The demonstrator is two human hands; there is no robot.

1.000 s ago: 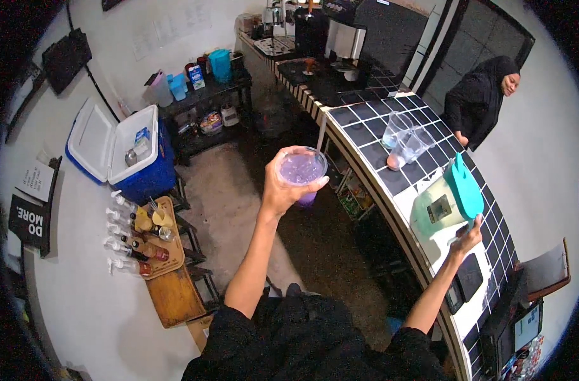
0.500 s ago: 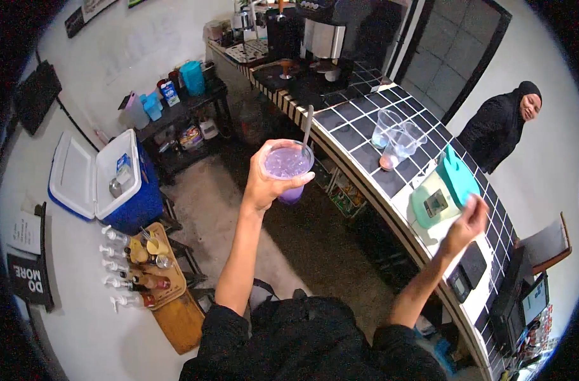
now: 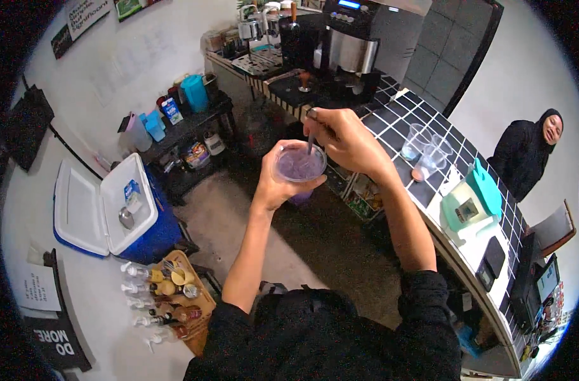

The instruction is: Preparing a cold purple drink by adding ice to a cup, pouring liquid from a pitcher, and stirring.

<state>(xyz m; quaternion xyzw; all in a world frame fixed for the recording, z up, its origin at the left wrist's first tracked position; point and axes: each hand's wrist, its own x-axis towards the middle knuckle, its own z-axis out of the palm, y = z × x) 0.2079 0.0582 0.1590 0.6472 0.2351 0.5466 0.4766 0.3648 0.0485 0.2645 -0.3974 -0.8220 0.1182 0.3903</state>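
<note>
My left hand (image 3: pixel 270 184) is wrapped round a clear plastic cup (image 3: pixel 300 166) of purple drink with bits of ice, held up over the floor in the middle. From above right, my right hand (image 3: pixel 351 138) grips the upper end of a slim metal spoon (image 3: pixel 311 143) standing in the cup. The spoon's lower end is hidden in the drink. To the right, on the counter, stands a pale green pitcher (image 3: pixel 459 206) with a teal lid (image 3: pixel 486 188). Two more clear cups, one with pale blue (image 3: pixel 416 141) and one with pinkish contents (image 3: pixel 429 163), stand behind it.
A black-tiled counter (image 3: pixel 391 130) runs along the right, with a coffee machine (image 3: pixel 356 51) at its far end. Left are an open blue cooler (image 3: pixel 151 223), a tray of pump bottles (image 3: pixel 203 289) and a dark shelf (image 3: pixel 169 141). A person in black (image 3: pixel 524 155) stands beyond the counter.
My right hand has left the pitcher's lid, moved left and taken hold of the spoon in the cup. My left hand still holds the cup. The whole view has shifted slightly.
</note>
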